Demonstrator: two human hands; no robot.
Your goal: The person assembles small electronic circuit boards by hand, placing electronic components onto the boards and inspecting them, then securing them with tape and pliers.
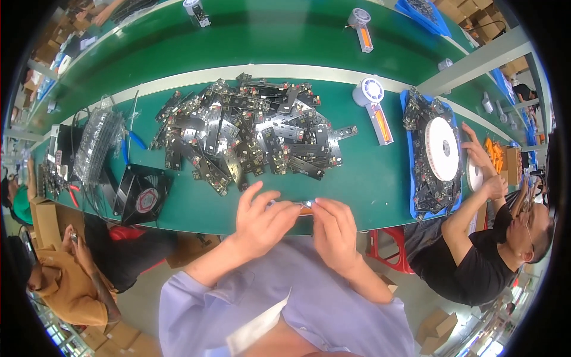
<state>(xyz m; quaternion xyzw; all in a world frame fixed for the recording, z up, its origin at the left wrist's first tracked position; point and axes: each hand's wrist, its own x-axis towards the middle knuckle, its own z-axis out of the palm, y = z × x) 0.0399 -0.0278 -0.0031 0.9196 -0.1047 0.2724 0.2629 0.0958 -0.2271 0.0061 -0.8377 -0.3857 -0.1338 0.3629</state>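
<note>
My left hand (262, 219) and my right hand (334, 231) meet over the table's near edge. Their fingertips pinch a small orange-and-silver part (306, 210) from its two ends. The fingers cover most of it, so its exact kind does not show. Beyond my hands spreads a heap of dark narrow circuit boards (244, 128) on the green table (333, 202). Right of the heap lies a small white handheld fan (372, 92), its handle open with an orange piece inside.
A blue tray (413, 184) of boards, with a white reel (442, 149) on top, stands at right beside a co-worker (493, 250). At left are a black square fan (143, 196), blue-handled pliers (126, 149) and clear plastic strips (95, 149). More fans (359, 19) rest on the raised shelf.
</note>
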